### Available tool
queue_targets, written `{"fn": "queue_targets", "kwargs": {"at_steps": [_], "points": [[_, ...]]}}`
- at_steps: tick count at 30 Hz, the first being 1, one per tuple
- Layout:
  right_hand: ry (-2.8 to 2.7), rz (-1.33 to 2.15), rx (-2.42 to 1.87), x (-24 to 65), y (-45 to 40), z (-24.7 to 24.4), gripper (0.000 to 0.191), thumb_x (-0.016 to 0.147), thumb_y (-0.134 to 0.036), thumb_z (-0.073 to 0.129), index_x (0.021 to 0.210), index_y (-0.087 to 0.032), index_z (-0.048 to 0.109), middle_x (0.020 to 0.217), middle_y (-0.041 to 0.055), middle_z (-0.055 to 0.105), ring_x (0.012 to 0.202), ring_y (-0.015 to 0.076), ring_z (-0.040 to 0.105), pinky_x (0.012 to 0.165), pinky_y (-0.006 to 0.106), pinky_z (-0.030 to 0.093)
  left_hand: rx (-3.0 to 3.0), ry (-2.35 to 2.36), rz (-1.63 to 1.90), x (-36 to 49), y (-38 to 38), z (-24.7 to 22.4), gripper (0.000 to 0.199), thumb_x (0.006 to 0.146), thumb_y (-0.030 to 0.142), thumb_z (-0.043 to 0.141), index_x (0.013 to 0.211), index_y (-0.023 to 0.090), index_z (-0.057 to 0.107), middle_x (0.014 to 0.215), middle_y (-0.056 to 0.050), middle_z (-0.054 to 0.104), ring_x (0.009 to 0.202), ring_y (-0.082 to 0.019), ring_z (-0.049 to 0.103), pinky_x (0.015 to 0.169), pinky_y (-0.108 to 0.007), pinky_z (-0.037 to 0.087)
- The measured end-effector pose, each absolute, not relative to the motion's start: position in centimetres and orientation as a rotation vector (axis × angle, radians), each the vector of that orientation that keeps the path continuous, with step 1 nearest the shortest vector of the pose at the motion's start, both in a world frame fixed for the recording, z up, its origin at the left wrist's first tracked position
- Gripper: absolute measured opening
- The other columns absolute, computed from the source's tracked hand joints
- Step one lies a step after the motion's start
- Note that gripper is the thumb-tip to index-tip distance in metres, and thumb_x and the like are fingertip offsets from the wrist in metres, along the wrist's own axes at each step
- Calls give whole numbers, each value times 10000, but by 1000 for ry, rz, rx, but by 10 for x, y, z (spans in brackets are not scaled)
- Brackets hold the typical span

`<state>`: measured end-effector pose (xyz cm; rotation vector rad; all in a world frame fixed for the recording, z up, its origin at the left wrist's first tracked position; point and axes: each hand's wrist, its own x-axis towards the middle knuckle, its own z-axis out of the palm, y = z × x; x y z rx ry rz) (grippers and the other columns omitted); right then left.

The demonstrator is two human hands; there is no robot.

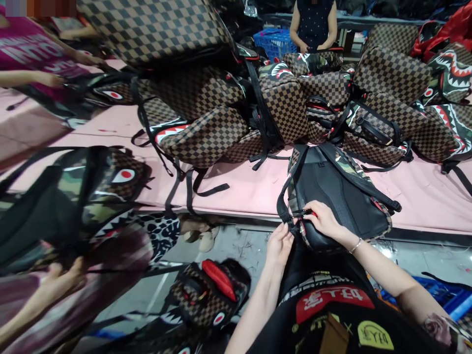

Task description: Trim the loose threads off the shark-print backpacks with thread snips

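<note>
A backpack (332, 191) lies on the pink table edge with its black padded back facing up, its straps spread to both sides. My right hand (322, 219) is closed around a small red and black tool, held at the backpack's lower left edge. Just below it, my left hand (280, 241) pinches the black strap (283, 204) near the same edge. The tips of both hands are close together. The tool's working end is too small to make out clearly.
Checkered backpacks (206, 137) are piled along the pink table (250, 189). At left, a co-worker's hands hold a camouflage backpack (92, 196). More bags (206, 295) lie low at the bottom centre. Other people stand across the table, near a blue crate (275, 43).
</note>
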<state>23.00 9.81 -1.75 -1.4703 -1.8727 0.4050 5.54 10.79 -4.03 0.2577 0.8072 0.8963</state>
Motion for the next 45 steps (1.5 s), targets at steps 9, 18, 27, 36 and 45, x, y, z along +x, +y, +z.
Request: {"fn": "queue_targets", "kwargs": {"at_steps": [9,18,27,36,45], "points": [[-2105,194,-1418,222,104,-13,182,911,-233,419,918,-163,587,919,78,631,875,181,543,726,294,375,265,797,870,56,107,-42,237,689,127,674,923,111,644,874,-79,716,775,-139,665,713,-215,510],[-2136,171,-1390,219,98,-14,193,916,-227,403,935,-156,582,926,81,631,876,178,542,726,291,367,245,827,886,59,106,-41,150,711,99,642,859,121,654,808,-56,710,681,-112,656,650,-193,510],[-2176,98,-1444,210,99,-16,178,905,-211,415,871,-160,582,866,67,625,802,174,527,663,291,326,235,861,907,62,103,-38,135,708,96,640,840,122,653,781,-44,698,644,-98,642,597,-173,501],[-2172,58,-1458,210,96,-16,161,899,-206,425,885,-167,581,876,59,627,804,176,522,670,295,331,261,889,937,66,99,-35,147,680,117,668,824,124,645,787,-37,688,665,-97,634,665,-190,503],[-1703,522,-1507,201,95,-12,107,847,-243,479,927,-182,514,850,30,591,796,144,550,720,256,415,362,963,948,66,89,-34,326,637,251,736,922,218,579,838,22,651,702,-95,621,680,-230,498]]}}
